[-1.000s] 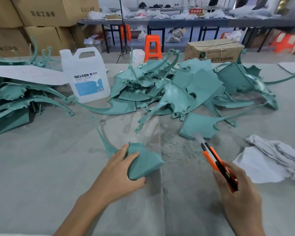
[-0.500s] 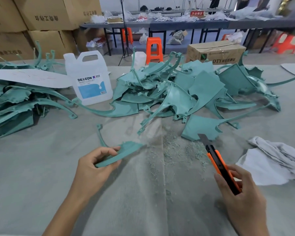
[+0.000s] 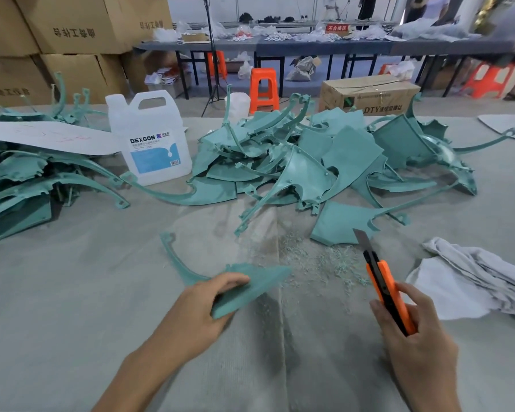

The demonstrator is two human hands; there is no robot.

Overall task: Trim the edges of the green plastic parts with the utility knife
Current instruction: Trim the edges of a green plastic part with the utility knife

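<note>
Near the worktop's front edge: left hand (image 3: pixel 201 310) pinches green part (image 3: pixel 250 285), edge presented for trimming; right hand (image 3: pixel 414 331) clamps utility knife (image 3: pixel 384 283), blade clear.

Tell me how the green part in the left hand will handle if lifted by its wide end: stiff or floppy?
Probably light: the left hand holds the green part by one corner between thumb and fingers. The wide panel is likely fairly stiff, since it shows no sag past the grip. The thin curved arm may flex when swung.
</note>
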